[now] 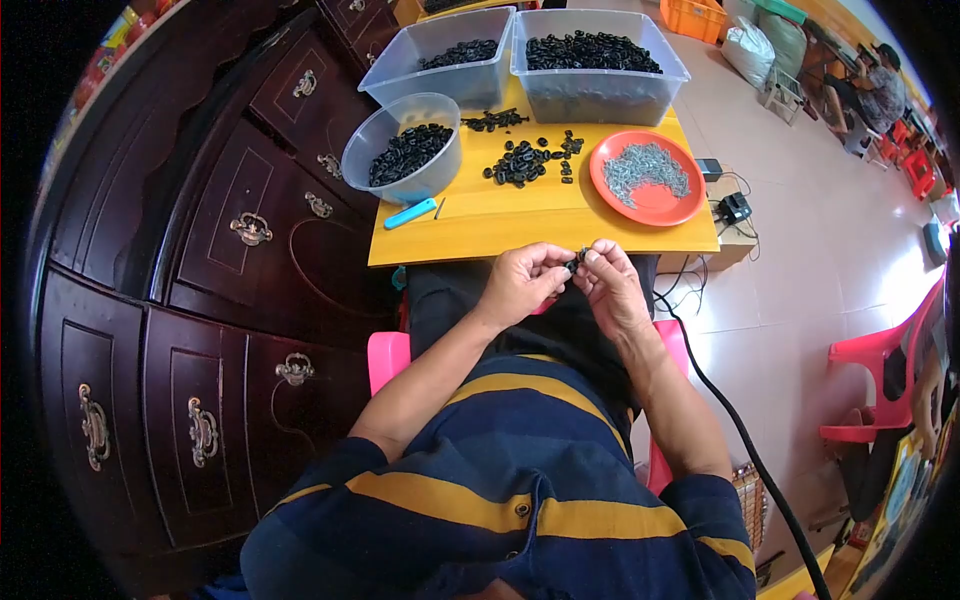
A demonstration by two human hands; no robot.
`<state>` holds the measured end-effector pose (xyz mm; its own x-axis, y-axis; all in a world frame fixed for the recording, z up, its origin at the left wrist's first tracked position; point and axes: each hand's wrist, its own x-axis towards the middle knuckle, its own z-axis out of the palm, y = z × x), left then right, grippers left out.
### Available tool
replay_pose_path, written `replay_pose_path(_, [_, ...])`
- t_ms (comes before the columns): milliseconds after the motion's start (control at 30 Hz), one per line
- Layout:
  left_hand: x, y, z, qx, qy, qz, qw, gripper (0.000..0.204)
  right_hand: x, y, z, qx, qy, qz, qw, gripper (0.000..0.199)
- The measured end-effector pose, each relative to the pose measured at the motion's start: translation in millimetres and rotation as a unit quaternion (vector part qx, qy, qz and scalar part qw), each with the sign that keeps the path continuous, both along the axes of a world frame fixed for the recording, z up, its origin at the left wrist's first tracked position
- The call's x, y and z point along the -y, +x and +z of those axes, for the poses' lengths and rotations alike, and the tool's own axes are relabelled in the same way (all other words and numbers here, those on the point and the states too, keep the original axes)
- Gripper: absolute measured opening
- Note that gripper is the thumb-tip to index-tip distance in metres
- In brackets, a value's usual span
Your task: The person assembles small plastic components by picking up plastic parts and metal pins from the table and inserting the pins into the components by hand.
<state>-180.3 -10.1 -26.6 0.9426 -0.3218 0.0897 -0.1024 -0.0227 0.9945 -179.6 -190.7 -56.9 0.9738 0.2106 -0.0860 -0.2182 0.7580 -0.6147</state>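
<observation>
Left hand [520, 287] and right hand [614, 288] pinch tiny black bits [573, 266] by the table's near edge [440, 254], decent bare patch [530, 220] just ahead.

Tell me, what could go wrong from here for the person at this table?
The small black part pinched between the left hand and right hand might slip and get lost, since it is held over the lap rather than the table. The orange-red plate of small metal pieces sits at the table's right edge, so a bump could spill them.
</observation>
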Motion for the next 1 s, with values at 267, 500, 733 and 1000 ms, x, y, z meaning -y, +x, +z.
replay_pose_path(267, [3.6,1.9,-2.5,-0.045,-0.071,-0.002,0.996,0.015,-2.2,-1.5,1.9,0.007,-0.01,0.005,1.0,0.014])
replay_pose_path(500, [2.3,-1.5,-1.6,-0.038,-0.074,0.031,0.996,0.017,-3.2,-3.3,6.2,-0.002,-0.007,0.011,1.0,0.013])
replay_pose_path(733, [-4.1,-1.0,-5.8,-0.026,-0.077,0.016,0.997,0.02,-3.6,-2.7,4.6,-0.006,-0.016,0.008,1.0,0.014])
replay_pose_path(1000, [-26.3,1.1,-7.0,-0.006,0.033,0.044,0.998,0.014,-7.3,-4.6,5.3,0.02,-0.105,0.002,0.994,0.014])
